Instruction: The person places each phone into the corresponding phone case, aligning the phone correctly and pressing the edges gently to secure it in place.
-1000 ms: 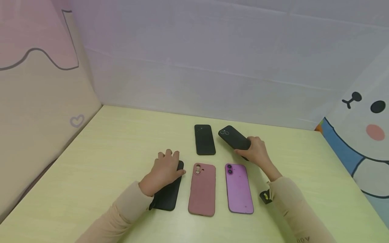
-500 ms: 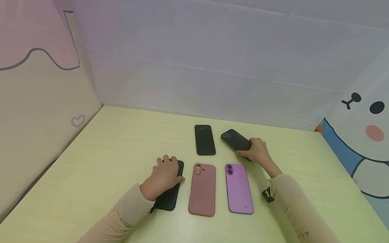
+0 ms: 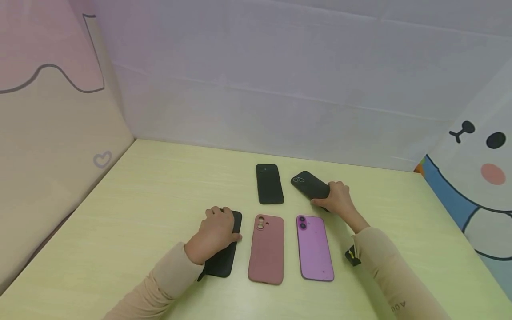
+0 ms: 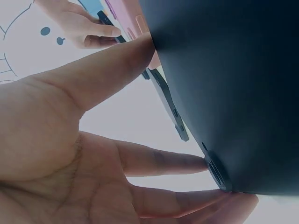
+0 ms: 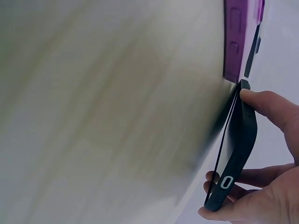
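At one o'clock from the pink case (image 3: 266, 251), taking twelve as the far wall (image 3: 260, 98), my right hand (image 3: 338, 198) grips a dark phone (image 3: 311, 186) by its near end, thumb on one edge and fingertips on the other; that port end tilts up off the table (image 3: 172, 178), screen side down. At nine o'clock, my left hand (image 3: 212, 233) holds a black slab (image 3: 223, 260), thumb against its right edge, fingers around its far end.

I judge the handling partway: the pink case, a purple phone (image 3: 315, 249) at three and a black phone (image 3: 270, 184) at twelve lie flat, out of my grasp, while neither piece I hold is let go yet.

The dark phone's camera end points to ten o'clock, its long axis running ten to four. The black slab runs nearly twelve to six, its far end leaning slightly toward one.
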The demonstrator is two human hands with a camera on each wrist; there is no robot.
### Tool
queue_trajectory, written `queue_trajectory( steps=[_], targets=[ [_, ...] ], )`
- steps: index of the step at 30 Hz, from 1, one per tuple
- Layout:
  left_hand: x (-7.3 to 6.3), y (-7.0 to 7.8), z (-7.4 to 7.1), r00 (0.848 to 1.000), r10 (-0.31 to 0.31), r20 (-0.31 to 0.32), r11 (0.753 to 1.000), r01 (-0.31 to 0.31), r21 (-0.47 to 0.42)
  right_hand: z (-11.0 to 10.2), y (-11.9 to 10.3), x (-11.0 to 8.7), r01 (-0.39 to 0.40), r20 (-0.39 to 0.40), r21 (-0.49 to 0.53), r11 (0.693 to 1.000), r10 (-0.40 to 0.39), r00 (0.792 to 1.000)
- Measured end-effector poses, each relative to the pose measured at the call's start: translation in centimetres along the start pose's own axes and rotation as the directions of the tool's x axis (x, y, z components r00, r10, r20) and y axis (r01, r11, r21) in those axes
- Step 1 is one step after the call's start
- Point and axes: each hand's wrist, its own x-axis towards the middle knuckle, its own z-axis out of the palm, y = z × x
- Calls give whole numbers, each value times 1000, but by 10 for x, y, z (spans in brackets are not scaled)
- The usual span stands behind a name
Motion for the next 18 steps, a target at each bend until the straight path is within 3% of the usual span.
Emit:
queue_trajectory(
  steps=[7,18],
  targets=[
    [2,2,0,999,-35,4,999,35,19,1,1,0,-13,41,-27,1000,14,999],
    [5,3,-2,995,-94,27,995,95,-35,5,-2,0,28,51,-44,999,-26,998]
  ],
)
